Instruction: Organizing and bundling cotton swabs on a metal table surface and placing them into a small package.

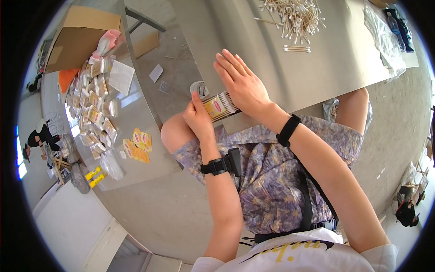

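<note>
My left hand (198, 119) grips the left end of a clear pack of cotton swabs (217, 107), thumb raised along its edge. A yellow card with a red oval shows through the pack, and white swab tips line its right end. My right hand (246, 90) is flat with its fingers stretched out, its palm against or just beside that end; exact contact is hidden. Both hands are above my lap, by the near edge of the metal table (235, 41). Farther off on that table lie a heap of loose cotton swabs (297, 20) and a small, neat row of swabs (297, 49).
On the left table, filled swab packs (93, 109) are piled beside a cardboard box (86, 27), yellow cards (139, 145), and yellow tubes (95, 177). A white bin (198, 88) stands between the tables. Clear plastic bags (384, 43) lie at the far right.
</note>
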Action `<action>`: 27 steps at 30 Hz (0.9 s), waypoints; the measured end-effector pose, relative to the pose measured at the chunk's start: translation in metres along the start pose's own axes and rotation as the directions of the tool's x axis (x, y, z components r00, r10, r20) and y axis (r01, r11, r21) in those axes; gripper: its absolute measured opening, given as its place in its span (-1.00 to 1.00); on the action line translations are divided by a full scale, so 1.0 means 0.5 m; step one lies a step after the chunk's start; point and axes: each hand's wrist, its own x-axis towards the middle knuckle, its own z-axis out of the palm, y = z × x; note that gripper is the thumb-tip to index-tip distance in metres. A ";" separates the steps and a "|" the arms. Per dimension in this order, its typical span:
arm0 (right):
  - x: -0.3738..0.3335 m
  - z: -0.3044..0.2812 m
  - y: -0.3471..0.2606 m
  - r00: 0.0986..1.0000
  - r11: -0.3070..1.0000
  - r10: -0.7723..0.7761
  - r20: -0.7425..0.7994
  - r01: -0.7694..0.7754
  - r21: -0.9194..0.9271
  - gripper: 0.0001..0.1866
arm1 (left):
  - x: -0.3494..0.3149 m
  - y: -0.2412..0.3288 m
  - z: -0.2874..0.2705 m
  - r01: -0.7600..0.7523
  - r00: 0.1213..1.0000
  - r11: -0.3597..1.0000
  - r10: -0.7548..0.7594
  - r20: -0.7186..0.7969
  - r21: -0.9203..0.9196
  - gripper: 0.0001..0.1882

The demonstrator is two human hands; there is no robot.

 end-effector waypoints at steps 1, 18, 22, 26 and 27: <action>0.001 0.000 -0.001 1.000 1.000 0.009 -0.003 -0.009 0.009 -0.51 | -0.002 0.013 0.001 -0.001 1.000 1.000 0.000 -0.009 -0.024 -0.33; 0.019 -0.010 -0.063 0.909 0.251 0.372 0.190 -0.295 0.922 -0.55 | -0.002 0.040 -0.013 -0.116 0.993 0.977 0.112 0.033 0.178 -0.43; -0.022 -0.031 -0.024 0.797 -0.075 0.588 0.136 -0.114 0.991 -0.47 | 0.009 0.018 -0.031 0.068 0.996 0.998 -0.069 -0.059 -0.015 -0.39; -0.054 -0.017 -0.069 0.788 -0.074 0.582 0.200 -0.194 0.978 -0.46 | 0.008 0.022 -0.037 0.005 1.000 0.984 0.000 -0.027 0.176 -0.39; -0.055 -0.011 -0.087 0.788 -0.066 0.584 0.196 -0.194 0.979 -0.46 | 0.005 0.027 -0.029 0.003 1.000 0.986 0.000 -0.023 0.169 -0.39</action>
